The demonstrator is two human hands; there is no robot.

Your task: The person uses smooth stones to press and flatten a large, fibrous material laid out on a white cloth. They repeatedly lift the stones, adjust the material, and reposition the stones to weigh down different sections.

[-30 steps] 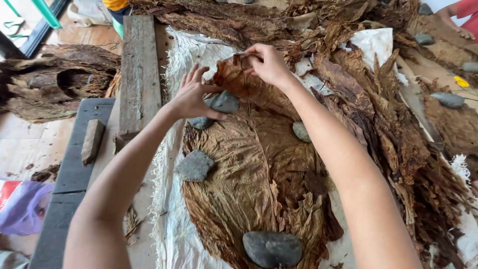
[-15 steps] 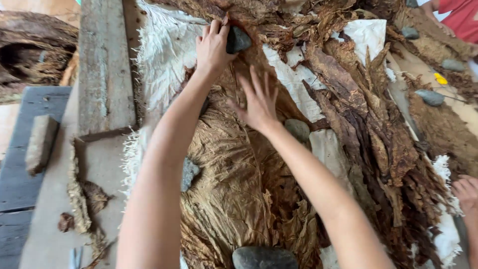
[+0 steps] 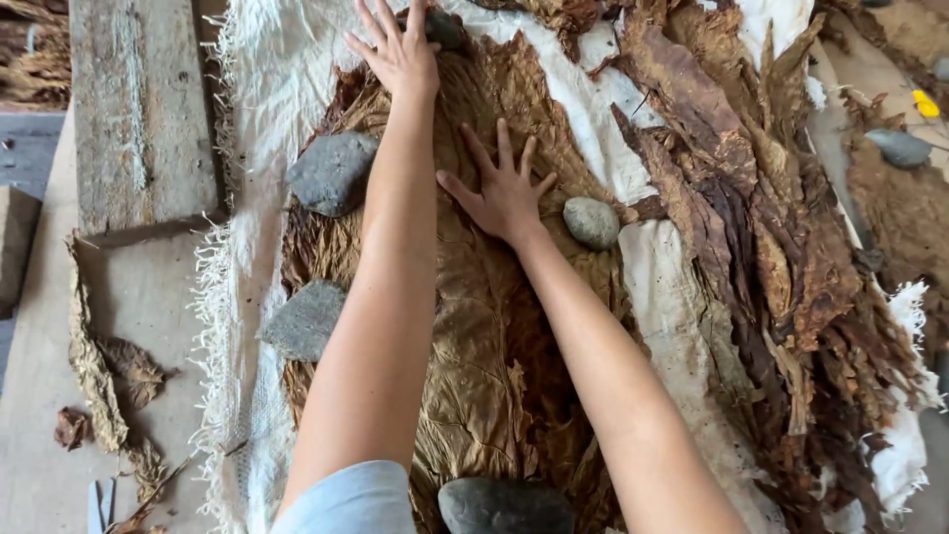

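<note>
Dry brown leaf (image 3: 484,326): a stack of broad, flattened, crinkled leaves lies under both hands on a white woven cloth (image 3: 257,119), the top sheet papery and veined.
Right hand (image 3: 504,193): fingers spread wide, palm pressed flat on the upper middle of the stack; it clamps on nothing, it only bears down.
Left hand (image 3: 400,49): also splayed and flat, further up the stack, fingertips touching or just beside a dark stone (image 3: 443,28) at the leaf's far edge; I cannot tell whether it grips that stone.
Just right of the right hand: a small pale grey stone (image 3: 591,222) sitting where leaf meets cloth.
Left of the forearms: two larger grey stones (image 3: 333,171) and (image 3: 304,320) weighting the stack's left margin.
Toward the wearer: another dark stone (image 3: 504,506) on the near end.
Further right: a loose heap of darker, curled leaves (image 3: 751,198).
Far left: a weathered plank (image 3: 138,109) and leaf scraps (image 3: 109,376).
Risk, tearing: the leaf looks brittle; a sliding palm or dragging fingertips would likely crack it along the veins.
Risk, shifting: a forearm nudging a stone could let an edge curl back up.
Risk, creasing: uneven pressure may fold wrinkles in.
</note>
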